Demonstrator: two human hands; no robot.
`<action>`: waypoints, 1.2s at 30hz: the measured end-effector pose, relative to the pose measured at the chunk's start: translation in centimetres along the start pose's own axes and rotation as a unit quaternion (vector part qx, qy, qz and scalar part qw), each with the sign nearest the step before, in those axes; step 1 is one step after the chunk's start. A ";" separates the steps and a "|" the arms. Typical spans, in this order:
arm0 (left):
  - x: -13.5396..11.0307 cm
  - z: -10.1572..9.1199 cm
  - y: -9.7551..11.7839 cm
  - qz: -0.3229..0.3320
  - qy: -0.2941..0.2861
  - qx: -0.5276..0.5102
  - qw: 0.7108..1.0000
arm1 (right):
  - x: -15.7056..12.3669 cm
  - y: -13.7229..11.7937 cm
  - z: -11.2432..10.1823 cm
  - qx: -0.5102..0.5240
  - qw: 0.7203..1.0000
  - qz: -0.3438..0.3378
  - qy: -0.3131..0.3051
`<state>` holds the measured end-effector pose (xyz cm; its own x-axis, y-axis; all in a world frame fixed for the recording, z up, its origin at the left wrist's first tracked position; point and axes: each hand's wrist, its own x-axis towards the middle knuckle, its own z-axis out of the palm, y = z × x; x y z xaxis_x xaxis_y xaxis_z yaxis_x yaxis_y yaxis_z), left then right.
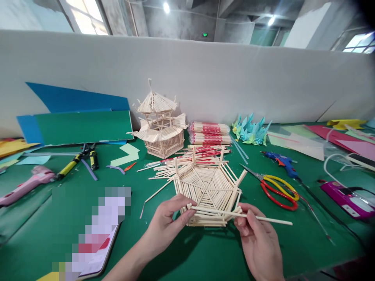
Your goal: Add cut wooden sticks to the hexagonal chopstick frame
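Note:
A hexagonal base (206, 183) built of thin wooden sticks, with short posts at its corners, is tilted towards me. A single wooden stick (272, 221) lies across its near side and reaches out past the right corner. My left hand (171, 218) is closed at the near left corner, thumb and fingers around the post and the stick's left end. At the near right corner, my right hand (259, 238) pinches the stick between thumb and fingers. Behind the base are loose sticks (166, 171) and a finished-looking stick pavilion (161, 128) with two roofs.
Scissors (278, 191) and a blue glue gun (283, 162) lie to the right, near a purple device (347, 199). Wrapped stick bundles (209, 132) and folded-paper pieces (252, 130) stand behind. Leftward are a phone (99, 249), pliers (70, 166) and a pink tool (29, 185).

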<state>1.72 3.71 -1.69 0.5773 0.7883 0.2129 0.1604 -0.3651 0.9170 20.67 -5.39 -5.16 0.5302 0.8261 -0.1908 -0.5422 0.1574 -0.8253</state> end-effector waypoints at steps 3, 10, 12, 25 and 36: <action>-0.1 -0.1 -0.2 -0.001 -0.001 0.001 1.000 | 0.1 0.1 -0.2 -0.011 1.000 -0.021 0.001; 0.1 0.0 -0.1 0.011 0.018 -0.015 1.000 | 0.3 0.1 -0.2 -0.036 0.999 -0.037 -0.006; 0.1 0.0 0.1 0.008 0.014 -0.012 1.000 | 0.2 0.0 -0.1 -0.038 0.998 -0.040 -0.005; 0.2 0.0 0.3 0.001 0.013 -0.011 1.000 | 0.0 -0.2 -0.2 -0.053 0.997 -0.046 -0.018; 0.2 0.0 0.5 0.002 0.015 -0.017 1.000 | 0.0 -0.3 -0.1 -0.054 0.997 -0.047 -0.020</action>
<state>1.96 3.68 -1.16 0.5540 0.8012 0.2263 0.1304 -0.3520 0.9269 20.88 -5.44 -4.97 0.5478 0.8319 -0.0893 -0.4162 0.1783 -0.8916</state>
